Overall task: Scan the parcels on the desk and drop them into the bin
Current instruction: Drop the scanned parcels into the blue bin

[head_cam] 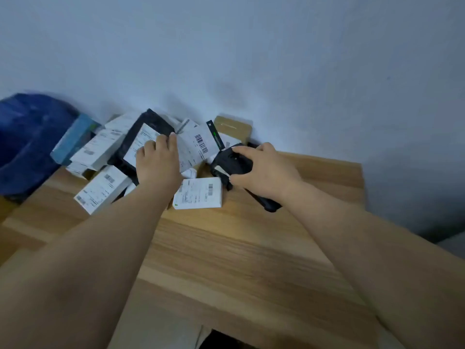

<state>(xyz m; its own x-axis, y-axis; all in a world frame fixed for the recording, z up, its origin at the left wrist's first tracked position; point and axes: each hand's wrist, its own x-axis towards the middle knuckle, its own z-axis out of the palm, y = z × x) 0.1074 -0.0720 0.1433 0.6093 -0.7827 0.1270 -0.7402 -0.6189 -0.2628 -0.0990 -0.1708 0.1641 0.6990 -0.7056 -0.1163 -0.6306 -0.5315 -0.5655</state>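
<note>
Left hand (158, 161): palm down, fingers curled over the edge of a black parcel (141, 144) bearing a white label, tilted in the pile at the far side of the wooden desk (239, 248); right hand (261, 170): gripping a black handheld scanner (231, 163) just right of the pile. Items, left to right: blue bin (27, 142) at the far left beyond the desk edge, teal box (75, 139), white labelled parcels (102, 188), flat white parcel (197, 196) between the hands, brown cardboard box (232, 128) against the wall.
</note>
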